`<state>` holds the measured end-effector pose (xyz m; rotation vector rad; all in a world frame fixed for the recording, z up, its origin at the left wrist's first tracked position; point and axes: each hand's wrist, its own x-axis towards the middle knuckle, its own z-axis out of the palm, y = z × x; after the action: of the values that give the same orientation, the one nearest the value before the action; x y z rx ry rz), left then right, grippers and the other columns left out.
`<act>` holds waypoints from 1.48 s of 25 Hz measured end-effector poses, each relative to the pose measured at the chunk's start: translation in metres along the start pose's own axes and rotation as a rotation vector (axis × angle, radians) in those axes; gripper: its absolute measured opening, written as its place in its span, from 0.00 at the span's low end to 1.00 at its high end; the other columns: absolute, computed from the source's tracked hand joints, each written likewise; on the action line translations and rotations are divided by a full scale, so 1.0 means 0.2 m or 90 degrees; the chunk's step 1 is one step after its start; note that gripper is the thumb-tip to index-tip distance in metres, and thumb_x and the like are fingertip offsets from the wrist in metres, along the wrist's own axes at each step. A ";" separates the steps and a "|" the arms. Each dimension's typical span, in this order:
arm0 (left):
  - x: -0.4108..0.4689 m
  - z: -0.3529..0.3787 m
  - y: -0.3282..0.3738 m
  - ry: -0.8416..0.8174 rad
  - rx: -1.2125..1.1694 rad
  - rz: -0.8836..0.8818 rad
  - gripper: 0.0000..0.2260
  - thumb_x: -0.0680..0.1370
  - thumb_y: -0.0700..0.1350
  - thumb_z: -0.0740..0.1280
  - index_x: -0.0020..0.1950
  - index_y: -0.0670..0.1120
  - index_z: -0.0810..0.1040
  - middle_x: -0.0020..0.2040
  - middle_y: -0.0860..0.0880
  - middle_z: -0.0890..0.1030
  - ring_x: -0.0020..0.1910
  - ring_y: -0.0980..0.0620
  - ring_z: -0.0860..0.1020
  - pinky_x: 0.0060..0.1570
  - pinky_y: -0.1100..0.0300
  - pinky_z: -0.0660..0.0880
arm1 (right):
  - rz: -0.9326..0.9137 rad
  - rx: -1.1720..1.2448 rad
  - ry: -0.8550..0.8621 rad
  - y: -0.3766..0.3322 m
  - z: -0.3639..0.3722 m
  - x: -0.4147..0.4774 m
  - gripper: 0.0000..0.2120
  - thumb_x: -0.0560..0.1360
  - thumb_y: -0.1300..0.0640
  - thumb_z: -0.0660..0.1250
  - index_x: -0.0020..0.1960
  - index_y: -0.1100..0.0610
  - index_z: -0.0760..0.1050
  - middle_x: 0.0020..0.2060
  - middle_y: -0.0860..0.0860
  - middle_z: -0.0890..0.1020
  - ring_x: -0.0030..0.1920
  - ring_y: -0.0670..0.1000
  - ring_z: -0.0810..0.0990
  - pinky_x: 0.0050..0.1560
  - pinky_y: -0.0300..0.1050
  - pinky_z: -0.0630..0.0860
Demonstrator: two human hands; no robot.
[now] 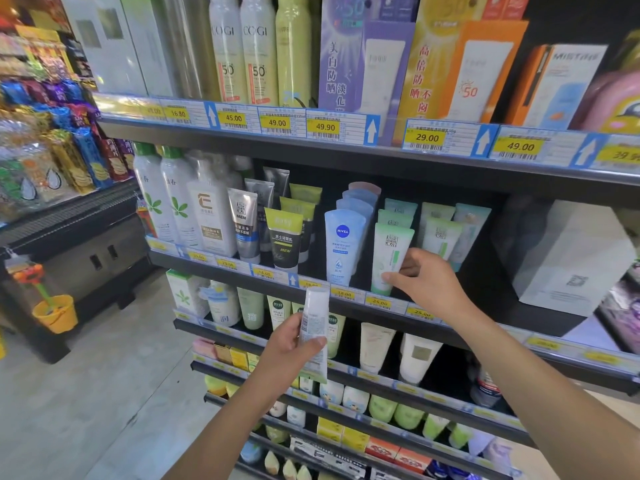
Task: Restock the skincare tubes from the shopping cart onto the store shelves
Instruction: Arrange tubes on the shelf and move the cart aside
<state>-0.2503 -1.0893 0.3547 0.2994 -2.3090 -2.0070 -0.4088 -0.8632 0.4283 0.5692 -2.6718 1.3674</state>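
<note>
A tall rack of shelves (pixel 311 155) fills the view, packed with bottles, boxes and tubes. On the second shelf down, a big white box (pixel 571 258) sits far to the right. Rows of tubes stand cap-down on that same shelf. A blue tube (pixel 341 244) stands just beside a green and white tube (pixel 393 251).

The right hand (pixel 427 284) pinches the lower part of the green and white tube, thumb on the front and fingers at its right edge. The left hand (pixel 291 348) is lower, in front of the next shelf down. Its fingers and thumb wrap round a white tube (pixel 316 320) — it points up, tilted a bit, and rests on no shelf. Little yellow price tags (pixel 379 302) run along the shelf edge under the tubes.
</note>
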 end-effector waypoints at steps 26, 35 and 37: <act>0.07 0.34 0.32 -0.235 -0.058 0.019 0.16 0.80 0.42 0.72 0.67 0.51 0.75 0.59 0.58 0.85 0.61 0.61 0.81 0.59 0.63 0.76 | -0.576 -0.443 0.117 0.09 -0.14 -0.39 0.17 0.74 0.61 0.75 0.61 0.49 0.81 0.63 0.50 0.79 0.61 0.54 0.77 0.56 0.50 0.71; 0.11 0.36 0.32 -0.095 0.137 0.198 0.13 0.86 0.56 0.57 0.63 0.57 0.79 0.56 0.62 0.83 0.59 0.60 0.79 0.56 0.63 0.75 | -0.485 -0.385 0.192 0.16 -0.25 -0.34 0.14 0.75 0.55 0.75 0.60 0.53 0.80 0.59 0.49 0.81 0.58 0.54 0.78 0.53 0.52 0.73; 0.17 0.33 0.21 0.026 0.375 0.381 0.18 0.85 0.59 0.55 0.69 0.57 0.76 0.66 0.63 0.76 0.68 0.60 0.71 0.67 0.56 0.70 | -0.415 -0.345 0.178 0.16 -0.27 -0.32 0.15 0.75 0.54 0.73 0.61 0.52 0.80 0.59 0.47 0.80 0.59 0.52 0.77 0.54 0.53 0.74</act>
<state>-0.3001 -1.0262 0.3847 -0.2954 -2.5048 -1.0276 -0.3663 -0.7852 0.4208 0.9649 -2.1811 0.4827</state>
